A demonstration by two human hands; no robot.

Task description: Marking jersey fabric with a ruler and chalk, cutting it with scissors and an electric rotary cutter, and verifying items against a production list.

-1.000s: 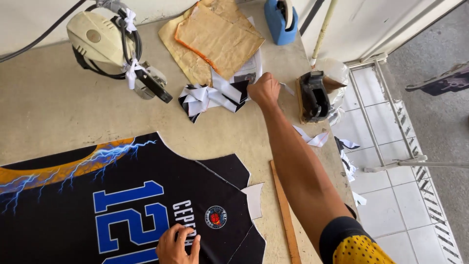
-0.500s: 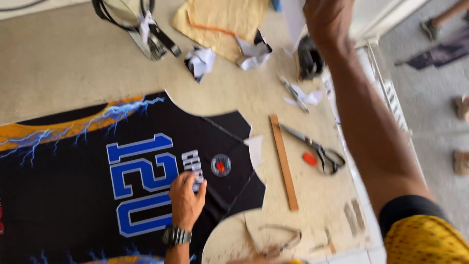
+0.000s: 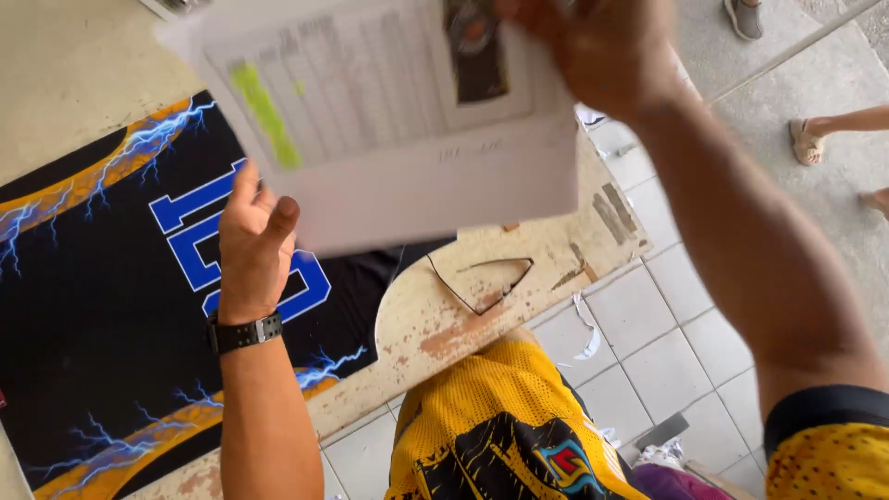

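Right hand (image 3: 593,56) is closed on the top edge of a white printed paper sheet with a table grid and a green highlighted stripe (image 3: 398,120), holding it up in front of the head camera, above the far side of the worktable. Left hand (image 3: 255,245), black wristwatch (image 3: 243,331) on the wrist, is half open with fingers curled, just at the sheet's lower left edge; contact unclear. Below lies a black cut fabric panel with blue numerals and orange lightning trim (image 3: 102,306), flat on the beige worn worktable (image 3: 444,324) near its front edge. Step looks like checking the sheet against the panel. Next move likely needs left-hand support so the sheet holds steady.
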